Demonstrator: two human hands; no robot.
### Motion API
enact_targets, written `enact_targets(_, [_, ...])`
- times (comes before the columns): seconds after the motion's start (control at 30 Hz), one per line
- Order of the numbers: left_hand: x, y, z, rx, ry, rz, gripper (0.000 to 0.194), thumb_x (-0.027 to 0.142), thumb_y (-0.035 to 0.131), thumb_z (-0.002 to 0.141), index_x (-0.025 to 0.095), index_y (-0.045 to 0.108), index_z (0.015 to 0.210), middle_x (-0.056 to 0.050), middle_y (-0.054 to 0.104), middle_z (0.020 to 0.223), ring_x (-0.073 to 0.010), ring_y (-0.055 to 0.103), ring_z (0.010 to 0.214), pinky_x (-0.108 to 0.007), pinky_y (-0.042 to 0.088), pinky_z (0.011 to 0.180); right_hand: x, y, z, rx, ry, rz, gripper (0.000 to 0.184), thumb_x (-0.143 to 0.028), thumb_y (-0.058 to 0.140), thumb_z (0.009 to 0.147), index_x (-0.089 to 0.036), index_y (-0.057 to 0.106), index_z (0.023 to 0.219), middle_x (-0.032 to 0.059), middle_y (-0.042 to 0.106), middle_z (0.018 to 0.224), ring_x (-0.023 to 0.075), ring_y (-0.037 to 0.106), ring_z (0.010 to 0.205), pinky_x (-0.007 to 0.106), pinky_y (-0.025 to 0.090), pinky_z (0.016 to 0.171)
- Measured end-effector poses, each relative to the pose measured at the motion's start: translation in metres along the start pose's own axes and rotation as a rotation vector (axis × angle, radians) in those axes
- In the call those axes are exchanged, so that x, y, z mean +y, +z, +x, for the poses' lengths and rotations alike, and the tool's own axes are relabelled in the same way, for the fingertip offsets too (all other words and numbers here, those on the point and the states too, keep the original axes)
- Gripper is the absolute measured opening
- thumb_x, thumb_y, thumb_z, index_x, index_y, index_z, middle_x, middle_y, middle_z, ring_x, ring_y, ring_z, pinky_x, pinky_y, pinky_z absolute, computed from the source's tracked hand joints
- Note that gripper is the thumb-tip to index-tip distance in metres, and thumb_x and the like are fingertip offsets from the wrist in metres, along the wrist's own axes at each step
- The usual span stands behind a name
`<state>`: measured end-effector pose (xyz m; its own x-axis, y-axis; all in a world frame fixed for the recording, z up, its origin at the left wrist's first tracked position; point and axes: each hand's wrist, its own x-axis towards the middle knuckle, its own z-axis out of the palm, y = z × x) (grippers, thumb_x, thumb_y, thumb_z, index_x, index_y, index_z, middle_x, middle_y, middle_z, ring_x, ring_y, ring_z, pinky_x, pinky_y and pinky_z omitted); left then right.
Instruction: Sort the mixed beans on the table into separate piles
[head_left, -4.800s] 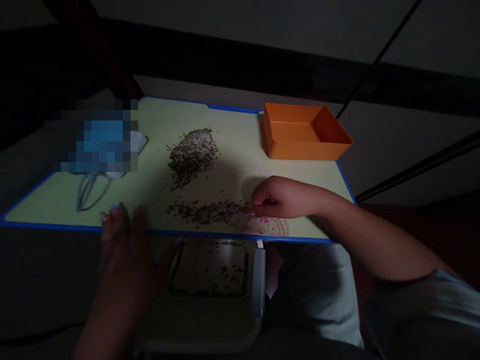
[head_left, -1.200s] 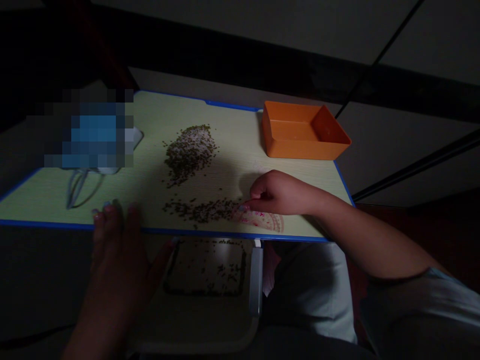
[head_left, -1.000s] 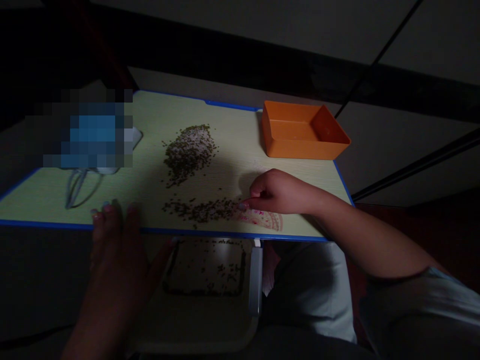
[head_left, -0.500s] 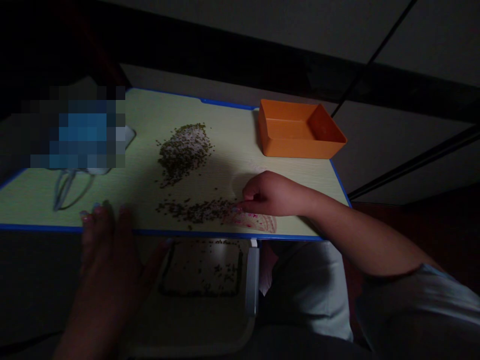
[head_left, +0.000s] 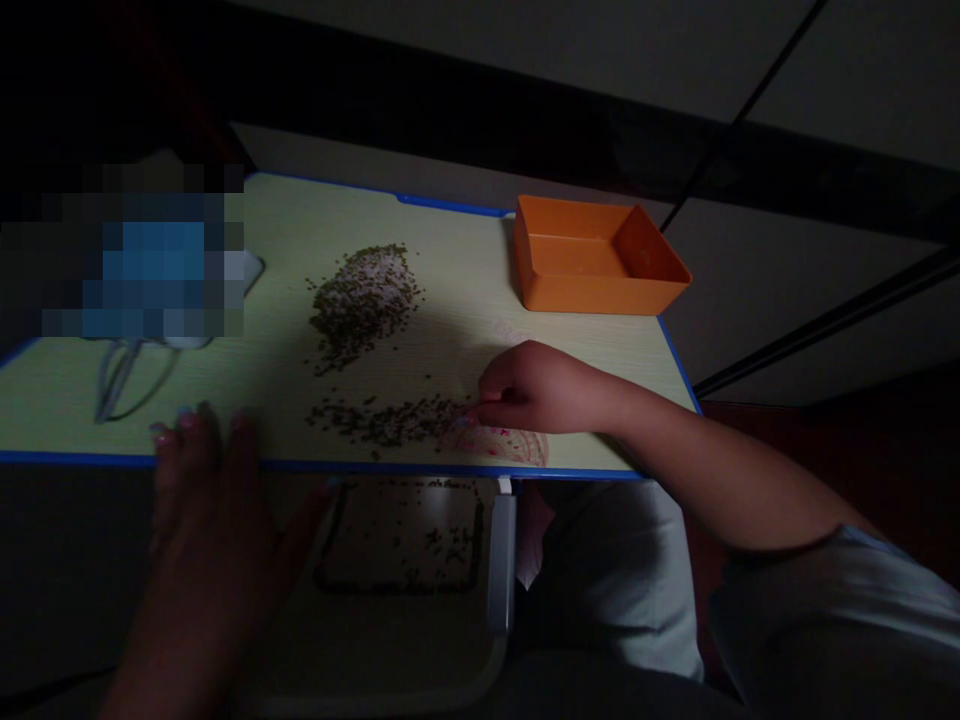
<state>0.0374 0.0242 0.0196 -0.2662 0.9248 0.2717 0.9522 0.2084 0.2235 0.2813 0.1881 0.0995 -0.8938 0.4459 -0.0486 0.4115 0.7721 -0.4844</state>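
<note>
Left hand (head_left: 202, 530) resting open at the front edge of the pale green, blue-rimmed counter (head_left: 450, 280), fingers (head_left: 187, 425) spread and holding nothing; small dark green seeds (head_left: 360, 305) lying in a loose mound, a scattered strip of seeds (head_left: 382, 420) below; right hand (head_left: 536, 388) pinching closed at the strip's right end, any grain held too small to tell; rectangular orange plastic tray (head_left: 596, 258) sitting at the far edge.

The room was dim, with light falling mainly on a blue-edged folding desk (head_left: 457, 285). Behind it, a broad dark beam (head_left: 480, 130) crossed pale panels (head_left: 862, 90) split by thin black seams (head_left: 825, 320), and reddish-brown wood (head_left: 825, 440) showed low on the right
</note>
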Motion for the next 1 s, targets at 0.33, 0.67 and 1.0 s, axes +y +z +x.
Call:
enact_targets(0.33, [-0.0001,0.0001,-0.0009,0.004,0.000,-0.008,0.079,0.056,0.031,0.085,0.010,0.012,0.146,-0.017,0.002,0.158,-0.0343,-0.001,0.145,-0.054,0.010,0.117,-0.0018,0.0015,0.0011,0.002,-0.010,-0.017,0.038,-0.036,0.050,0.088,-0.017,0.047,0.056,-0.0055,0.034,0.056,0.0083,0.025,0.055,0.028,0.016,0.056])
enact_targets(0.67, [-0.0007,-0.0017,-0.0015,-0.018,-0.018,-0.007,0.079,0.057,0.031,0.084,0.015,0.007,0.147,-0.012,0.001,0.159,-0.0330,-0.002,0.145,-0.056,0.012,0.116,-0.0030,0.0012,0.0013,-0.019,0.021,-0.026,0.036,-0.036,0.051,0.087,-0.016,0.050,0.057,-0.0046,0.037,0.056,0.0085,0.026,0.056,0.029,0.017,0.057])
enact_targets(1.0, [0.0013,-0.0013,0.0005,-0.012,-0.003,-0.006,0.080,0.057,0.030,0.085,0.008,0.012,0.146,-0.018,0.005,0.158,-0.0339,-0.002,0.145,-0.054,0.010,0.117,-0.0022,0.0024,0.0011,-0.007,0.020,-0.042,0.036,-0.038,0.052,0.087,-0.016,0.050,0.058,-0.0046,0.037,0.057,0.0087,0.026,0.056,0.029,0.016,0.057])
